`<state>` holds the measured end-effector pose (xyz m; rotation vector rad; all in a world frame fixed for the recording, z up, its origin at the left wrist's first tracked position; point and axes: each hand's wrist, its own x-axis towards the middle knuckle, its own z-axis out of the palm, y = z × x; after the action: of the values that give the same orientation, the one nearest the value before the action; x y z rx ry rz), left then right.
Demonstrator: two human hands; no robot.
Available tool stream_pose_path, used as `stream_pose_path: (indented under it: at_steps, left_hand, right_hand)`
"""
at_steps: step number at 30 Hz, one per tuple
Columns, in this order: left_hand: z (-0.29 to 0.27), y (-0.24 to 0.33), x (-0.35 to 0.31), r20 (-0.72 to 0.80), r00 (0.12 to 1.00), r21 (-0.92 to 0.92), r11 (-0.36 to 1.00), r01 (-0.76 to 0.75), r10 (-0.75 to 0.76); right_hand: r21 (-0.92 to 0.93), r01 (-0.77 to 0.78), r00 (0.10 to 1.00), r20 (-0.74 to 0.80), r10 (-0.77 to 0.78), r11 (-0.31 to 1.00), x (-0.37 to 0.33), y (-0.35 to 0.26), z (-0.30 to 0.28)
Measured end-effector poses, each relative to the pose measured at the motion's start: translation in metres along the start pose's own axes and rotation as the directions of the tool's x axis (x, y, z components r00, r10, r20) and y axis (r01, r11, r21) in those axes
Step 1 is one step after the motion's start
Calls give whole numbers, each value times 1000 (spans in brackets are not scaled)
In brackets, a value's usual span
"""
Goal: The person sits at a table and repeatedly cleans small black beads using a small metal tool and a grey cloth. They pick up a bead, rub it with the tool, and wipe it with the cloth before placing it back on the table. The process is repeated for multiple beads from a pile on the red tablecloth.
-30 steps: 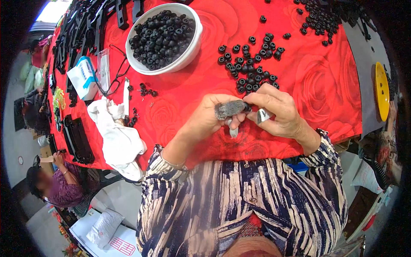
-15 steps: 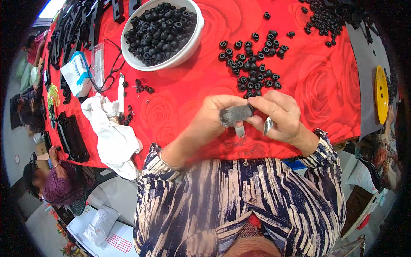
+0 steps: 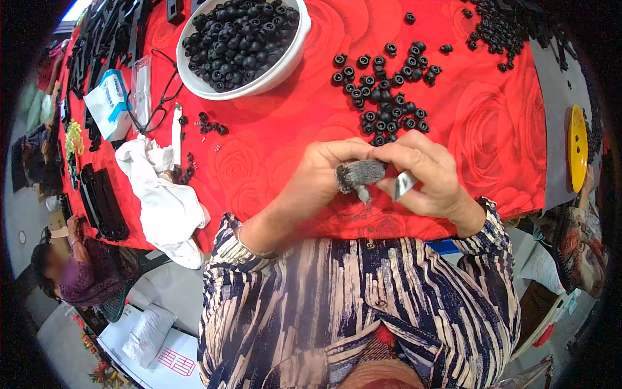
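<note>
From the left of the red desk [image 3: 278, 120] we see a white cloth [image 3: 170, 217], then a white bowl [image 3: 280, 76] heaped with black parts [image 3: 243, 42], and then our 2 hands near the front edge, close together. The left hand [image 3: 314, 178] is curled behind a grey piece [image 3: 363, 172], fuzzy and worn, with a ragged left edge and a paler bit hanging below; we cannot tell whether it is a wrap on the thumb or a thing held, nor what that hand closes on. Just above lies a loose cluster [image 3: 396, 112] of black parts, round, glossy and hollow-ended, facing various ways. The right hand [image 3: 424, 172] is closed on a short, silvery blade [image 3: 404, 186] that slants out below its fingers. We judge the step to be close blade work on something small, mostly hidden where the fingertips meet; the next move seems to call for a steady left hold and a light, short stroke, edge turned away from skin. Farther right lies a yellow plate [image 3: 576, 165].
</note>
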<state>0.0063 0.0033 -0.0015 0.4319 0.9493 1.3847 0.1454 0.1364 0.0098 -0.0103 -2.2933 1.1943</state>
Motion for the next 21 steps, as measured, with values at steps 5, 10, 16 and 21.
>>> stream_pose_path:
  at_steps: [5,10,16,21]
  left_hand:
    - [-4,9,-3,2,998,104,993,61,-61]
    - [-2,13,-4,34,981,-41,980,195,-193]
    - [0,8,-4,36,987,25,987,156,-157]
    - [0,6,-2,26,981,-48,980,193,-192]
  right_hand:
    - [88,-3,1000,21,1,996,1,2,-4]
    - [71,38,999,6,-39,997,0,3,-4]
    - [28,49,999,-1,-49,998,3,1,-4]
    - [41,-4,1000,-30,5,999,0,1,-3]
